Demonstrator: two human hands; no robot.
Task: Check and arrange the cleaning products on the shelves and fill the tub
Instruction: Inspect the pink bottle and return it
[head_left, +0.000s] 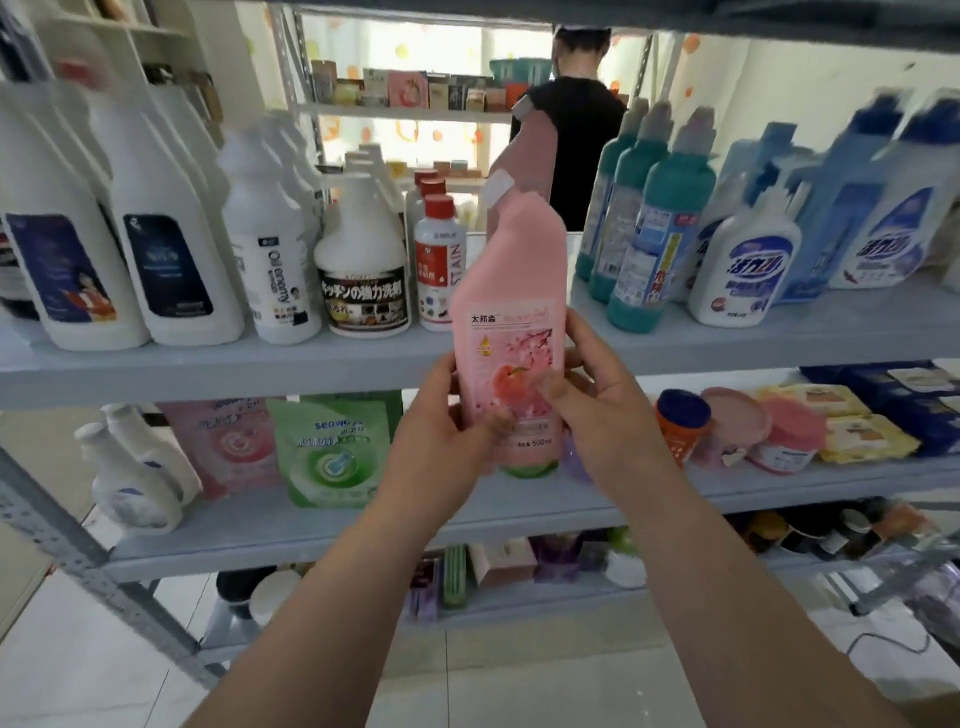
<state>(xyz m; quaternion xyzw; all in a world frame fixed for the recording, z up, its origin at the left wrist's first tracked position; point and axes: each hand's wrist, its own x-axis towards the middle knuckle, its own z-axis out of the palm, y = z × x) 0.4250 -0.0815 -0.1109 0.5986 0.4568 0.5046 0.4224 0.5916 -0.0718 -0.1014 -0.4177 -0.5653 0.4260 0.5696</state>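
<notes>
Two hands (447, 415) (597, 410) clasp a smooth pink angled-neck plastic bottle (511, 291) upright.

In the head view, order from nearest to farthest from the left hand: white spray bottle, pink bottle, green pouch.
1. Pink bottle: held in the left hand.
2. Green pouch: lower shelf, just left.
3. White spray bottle: lower shelf, far left.

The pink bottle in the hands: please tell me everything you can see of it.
The pink bottle looks like opaque plastic, with an angled neck leaning left and a pale cap. Its front label shows a peach, blossoms, Chinese characters and "500ml". It is roughly upright in the air before the shelves. The left hand and right hand grip its lower half, thumbs on the label.
</notes>
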